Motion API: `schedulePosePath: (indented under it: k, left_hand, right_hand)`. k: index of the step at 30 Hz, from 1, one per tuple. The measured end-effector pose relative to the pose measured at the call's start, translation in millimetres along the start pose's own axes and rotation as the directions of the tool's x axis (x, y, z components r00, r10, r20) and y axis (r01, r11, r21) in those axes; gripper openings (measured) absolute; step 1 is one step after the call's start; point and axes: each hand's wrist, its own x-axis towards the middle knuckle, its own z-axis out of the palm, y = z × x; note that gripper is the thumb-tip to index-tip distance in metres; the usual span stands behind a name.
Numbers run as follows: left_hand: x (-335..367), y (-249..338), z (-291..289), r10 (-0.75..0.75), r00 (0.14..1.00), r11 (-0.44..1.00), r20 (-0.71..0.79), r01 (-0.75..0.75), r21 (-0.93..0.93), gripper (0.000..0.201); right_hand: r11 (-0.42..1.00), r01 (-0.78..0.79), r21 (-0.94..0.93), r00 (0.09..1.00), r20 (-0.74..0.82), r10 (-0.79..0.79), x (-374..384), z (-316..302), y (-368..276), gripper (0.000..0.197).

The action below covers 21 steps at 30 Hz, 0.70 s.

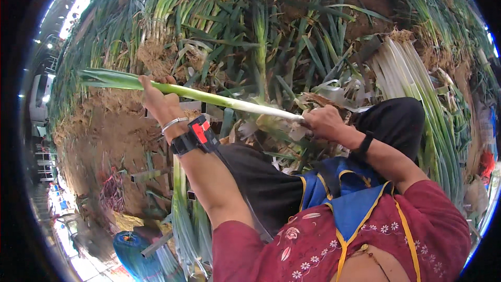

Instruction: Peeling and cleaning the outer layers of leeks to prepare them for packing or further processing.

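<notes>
A long green onion (229, 101) stretches across in front of me, slightly tilted, its green leaves to the left and its white shank to the right. Closed around the green upper part is my left hand (158, 99), which wears a bracelet and a strapped black and red device. At the root end, my right hand (326, 123) has its fingers closed on the white tip; whether they hold roots or loose skin is hidden. Below the onion, peeled skins and leaf scraps (292, 128) lie between my legs.
Trimmed white-stemmed onions (404, 68) are piled by my right knee. Heaps of untrimmed onions with earthy roots (156, 26) stretch across the far side. More onions (185, 224) lie at my left, near a blue bundle (133, 250) and some reddish cords (112, 190). Bare soil (99, 141) shows on the left.
</notes>
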Motion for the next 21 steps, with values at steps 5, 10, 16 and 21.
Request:
schedulePosePath:
  k: [5, 10, 16, 21]
  left_hand:
    - [11, 22, 0, 0.178, 0.973, 0.984, -0.147, -0.18, 0.001, 0.044]
    - [2, 2, -1, 0.165, 0.98, 0.979, -0.111, -0.177, -0.101, 0.049]
    - [-44, -31, 40, -0.085, 0.98, 0.931, 0.182, 0.143, -0.335, 0.025]
    - [-119, -77, 64, -0.244, 0.837, 0.852, 0.489, 0.426, -0.304, 0.025]
  right_hand:
    - [0.939, -0.201, -0.279, 0.692, 0.639, 0.337, -72, 63, 75, 0.029]
    - [0.987, -0.13, -0.095, 0.768, 0.62, 0.161, -4, 17, 29, 0.036]
    - [0.23, -0.409, 0.883, 0.912, 0.393, 0.114, 89, -48, -25, 0.042]
    - [-0.414, -0.192, 0.89, 0.931, 0.299, 0.209, 95, -98, -45, 0.055]
